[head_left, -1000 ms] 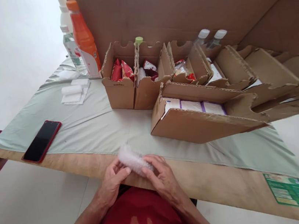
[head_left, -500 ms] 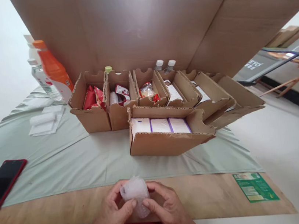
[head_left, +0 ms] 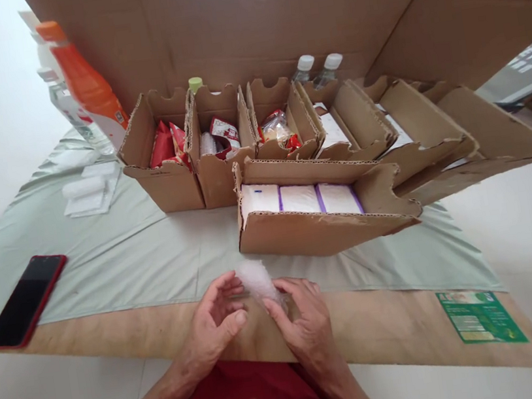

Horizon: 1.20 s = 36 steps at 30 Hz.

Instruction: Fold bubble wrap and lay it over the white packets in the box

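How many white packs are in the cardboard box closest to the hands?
3 in view, in a row from the left end of the box: left pack, middle pack, right pack. More may be hidden underneath.

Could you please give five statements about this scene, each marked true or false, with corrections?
1. The right hand holds a whitish, translucent plastic bundle. True.
2. The left hand, partly open, is near this bundle. True.
3. The flat phone with black screen and red edges lies left of both hands. True.
4. This phone lies on the floor. False: it lies on the pale green cloth and bare wooden table edge.
5. The bundle is inside a box. False: it is held before the long brown cardboard box.
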Available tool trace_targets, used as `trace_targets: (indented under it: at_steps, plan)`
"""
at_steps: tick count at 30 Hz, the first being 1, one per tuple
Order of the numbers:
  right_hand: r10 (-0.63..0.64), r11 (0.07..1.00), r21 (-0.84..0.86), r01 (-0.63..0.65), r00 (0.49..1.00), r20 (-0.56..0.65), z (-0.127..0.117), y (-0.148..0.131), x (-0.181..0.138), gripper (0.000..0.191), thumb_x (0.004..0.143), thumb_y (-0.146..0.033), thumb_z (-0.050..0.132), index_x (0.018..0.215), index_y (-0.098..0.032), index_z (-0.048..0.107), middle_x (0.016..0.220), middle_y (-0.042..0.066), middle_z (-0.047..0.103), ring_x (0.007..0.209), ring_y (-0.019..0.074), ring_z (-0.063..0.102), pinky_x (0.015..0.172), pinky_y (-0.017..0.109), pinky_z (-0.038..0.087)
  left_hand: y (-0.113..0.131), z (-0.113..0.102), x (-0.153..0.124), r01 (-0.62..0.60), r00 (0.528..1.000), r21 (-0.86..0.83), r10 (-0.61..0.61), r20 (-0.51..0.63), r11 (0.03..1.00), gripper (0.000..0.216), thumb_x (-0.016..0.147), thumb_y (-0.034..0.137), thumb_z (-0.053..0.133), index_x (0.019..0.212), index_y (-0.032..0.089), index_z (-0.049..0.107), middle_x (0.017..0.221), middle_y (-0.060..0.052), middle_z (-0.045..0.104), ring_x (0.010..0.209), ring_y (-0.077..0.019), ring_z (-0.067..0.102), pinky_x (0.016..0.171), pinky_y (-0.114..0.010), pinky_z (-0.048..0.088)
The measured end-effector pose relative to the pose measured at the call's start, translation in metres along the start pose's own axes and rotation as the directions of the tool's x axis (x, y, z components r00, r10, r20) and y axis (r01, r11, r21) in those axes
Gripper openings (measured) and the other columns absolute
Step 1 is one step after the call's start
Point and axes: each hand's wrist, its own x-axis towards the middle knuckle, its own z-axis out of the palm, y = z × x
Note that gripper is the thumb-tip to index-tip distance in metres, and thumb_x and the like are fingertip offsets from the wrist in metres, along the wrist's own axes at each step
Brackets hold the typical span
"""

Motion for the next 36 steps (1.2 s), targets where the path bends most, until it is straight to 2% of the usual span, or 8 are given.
trace_targets:
  at_steps: [4,11,16,19,22,25,28,36]
  plan:
    - [-0.124,0.992,0.016,0.122,0.984,0.129,0.006,-0.007,-0.001,0.025,0.093,-0.034,0.068,0.115,-0.024,0.065,0.105,0.006,0.074,0.095,0.0231,0.068,0.085,0.038,0.052,0.002,0.009,0.002,0.068,0.997,-0.016,-0.068,-0.024,0.998,0.084,0.078,0.060,0.080,0.145,0.022,0.048,0.136,-0.014,0.065,0.123,-0.0304,0.063,0.105,-0.045,0.052]
    - [0.117,0.973,0.175,-0.151,0.975,0.189,0.002,0.007,-0.002,0.014,0.098,-0.027,0.057,0.095,-0.023,0.070,0.086,0.002,0.073,0.079,0.0168,0.068,0.072,0.027,0.054,-0.008,-0.020,0.004,0.106,0.994,-0.001,-0.106,0.033,0.994,0.067,0.080,0.040,0.072,0.140,0.016,0.055,0.115,-0.012,0.074,0.104,-0.0279,0.069,0.094,-0.041,0.054]
    - [0.111,0.976,0.176,-0.132,0.986,0.126,-0.024,0.002,0.012,0.013,0.097,-0.025,0.059,0.098,-0.022,0.072,0.085,0.002,0.074,0.078,0.0169,0.070,0.070,0.026,0.054,0.034,-0.047,0.003,-0.211,0.955,0.488,0.286,-0.084,0.847,0.072,0.082,0.026,0.063,0.151,0.023,0.042,0.145,-0.016,0.059,0.133,-0.0327,0.056,0.109,-0.051,0.046]
    - [-0.136,0.985,0.136,0.102,0.955,0.265,-0.036,-0.021,0.025,0.018,0.097,-0.017,0.057,0.094,-0.024,0.073,0.084,0.001,0.073,0.077,0.0164,0.068,0.073,0.029,0.053,0.068,-0.026,0.008,-0.471,0.868,0.707,0.421,0.265,0.527,0.073,0.083,0.029,0.071,0.151,0.024,0.045,0.150,-0.015,0.055,0.145,-0.0358,0.044,0.119,-0.056,0.035]
    - [-0.266,0.963,0.132,0.237,0.918,0.293,-0.049,-0.042,0.032,0.021,0.097,-0.015,0.056,0.095,-0.025,0.074,0.083,0.001,0.074,0.076,0.0169,0.067,0.074,0.032,0.054,0.082,-0.005,0.023,-0.609,0.793,0.684,0.279,0.541,0.402,0.049,0.084,0.031,0.072,0.132,0.024,0.064,0.120,-0.010,0.074,0.120,-0.0313,0.065,0.112,-0.050,0.041]
    - [-0.200,0.978,0.095,0.187,0.966,0.161,-0.074,-0.041,0.027,0.017,0.095,-0.019,0.061,0.097,-0.027,0.076,0.086,0.003,0.075,0.080,0.0200,0.070,0.075,0.035,0.057,0.075,-0.016,0.037,-0.507,0.835,0.745,0.034,0.548,0.433,0.014,0.085,0.020,0.060,0.087,0.025,0.073,0.078,-0.001,0.073,0.080,-0.0220,0.069,0.088,-0.036,0.050]
    - [0.050,0.998,0.035,-0.047,0.994,-0.092,-0.100,-0.018,0.011,0.009,0.089,-0.030,0.070,0.093,-0.026,0.078,0.088,0.005,0.076,0.083,0.0229,0.071,0.076,0.037,0.059,0.064,-0.052,0.036,-0.345,0.887,0.818,-0.125,0.444,0.460,0.015,0.081,0.019,0.058,0.075,0.024,0.071,0.077,-0.001,0.072,0.075,-0.0202,0.067,0.072,-0.029,0.047]
    - [0.446,0.894,0.247,-0.375,0.807,-0.388,-0.105,0.041,-0.019,0.030,0.073,-0.043,0.085,0.085,-0.020,0.070,0.073,0.001,0.069,0.065,0.0161,0.062,0.062,0.029,0.051,0.071,-0.094,0.023,-0.032,0.915,0.754,-0.284,0.286,0.656,0.019,0.081,0.040,0.065,0.085,0.021,0.063,0.094,-0.004,0.073,0.086,-0.0209,0.067,0.075,-0.029,0.049]
